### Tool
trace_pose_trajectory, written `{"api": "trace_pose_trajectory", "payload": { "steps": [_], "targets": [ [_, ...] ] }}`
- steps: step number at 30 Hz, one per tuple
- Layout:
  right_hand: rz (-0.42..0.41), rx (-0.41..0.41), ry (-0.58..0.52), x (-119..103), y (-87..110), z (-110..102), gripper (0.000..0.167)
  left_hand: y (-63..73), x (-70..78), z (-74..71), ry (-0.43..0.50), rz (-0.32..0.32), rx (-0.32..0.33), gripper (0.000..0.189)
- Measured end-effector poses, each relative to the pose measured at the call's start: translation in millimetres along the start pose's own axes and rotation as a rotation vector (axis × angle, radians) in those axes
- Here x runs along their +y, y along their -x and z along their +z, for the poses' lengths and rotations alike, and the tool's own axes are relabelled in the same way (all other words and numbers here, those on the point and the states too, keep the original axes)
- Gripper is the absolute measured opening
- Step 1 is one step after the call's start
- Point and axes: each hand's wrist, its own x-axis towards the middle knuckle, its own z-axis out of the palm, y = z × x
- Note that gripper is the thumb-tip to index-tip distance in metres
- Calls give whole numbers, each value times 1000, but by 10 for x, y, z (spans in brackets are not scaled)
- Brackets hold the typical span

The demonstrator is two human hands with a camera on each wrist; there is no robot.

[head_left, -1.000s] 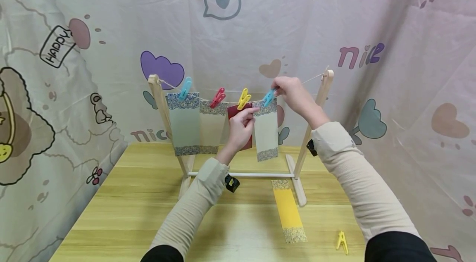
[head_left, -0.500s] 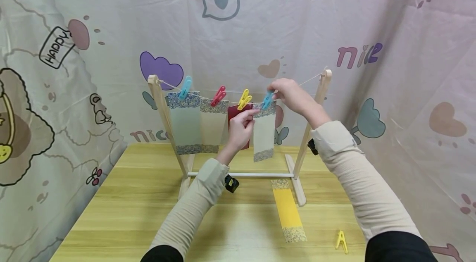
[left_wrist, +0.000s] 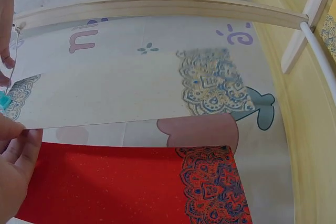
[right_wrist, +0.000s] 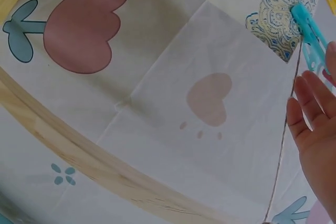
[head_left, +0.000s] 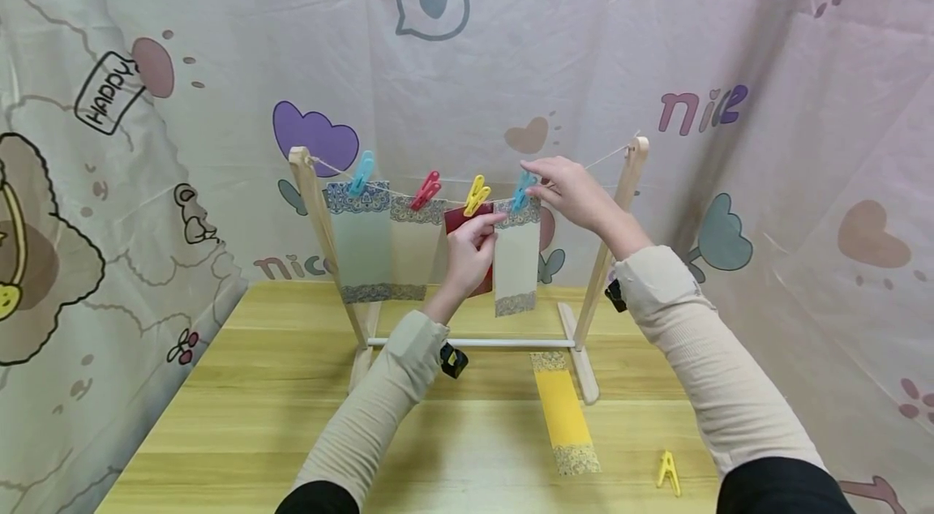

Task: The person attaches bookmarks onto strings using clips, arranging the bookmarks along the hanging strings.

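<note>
Left fingers [head_left: 481, 224]: pinching white card [head_left: 516, 259]
Right fingers [head_left: 543, 167]: cupping blue clip [right_wrist: 310, 27]; grip unclear
Line [right_wrist: 283, 140]: three other cards [head_left: 361, 254] hanging
Yellow card [head_left: 564, 409]: waiting below

Right hand [head_left: 569, 190]: fingertips shifted a short way leftward, just right of the frame's centre. Earlier, thumb and index pinched the peg handles; now they stand visibly spread, the index reaching across the top (contact with the handles cannot be confirmed from the head view).

Blue clothespin [head_left: 521, 194]: at first leaning well over to the right, now standing nearer upright, its top end slightly further left.

White card [head_left: 515, 263]: bottom edge swung left, from a slant toward the lower right to nearly plumb.

General: the head view has itself drifted marginally, setting the scene a little further left in frame.
</note>
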Motion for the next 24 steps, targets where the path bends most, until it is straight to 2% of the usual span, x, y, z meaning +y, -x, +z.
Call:
{"api": "trace_pose_trajectory", "payload": {
  "steps": [3, 12, 19, 24],
  "targets": [
    [-24, 41, -19, 23, 21, 19, 40, -2, 111, -22, 16, -7, 12, 21],
    [-61, 150, -73, 61, 75, 62, 39, 31, 138, -31, 38, -53, 41, 21],
    [-79, 259, -95, 100, 139, 97, 40, 56, 177, -3, 32, -34, 93, 22],
    [-84, 339, -94, 131, 196, 122, 38, 82, 192, 12, 15, -26, 86, 19]
  ]
}}
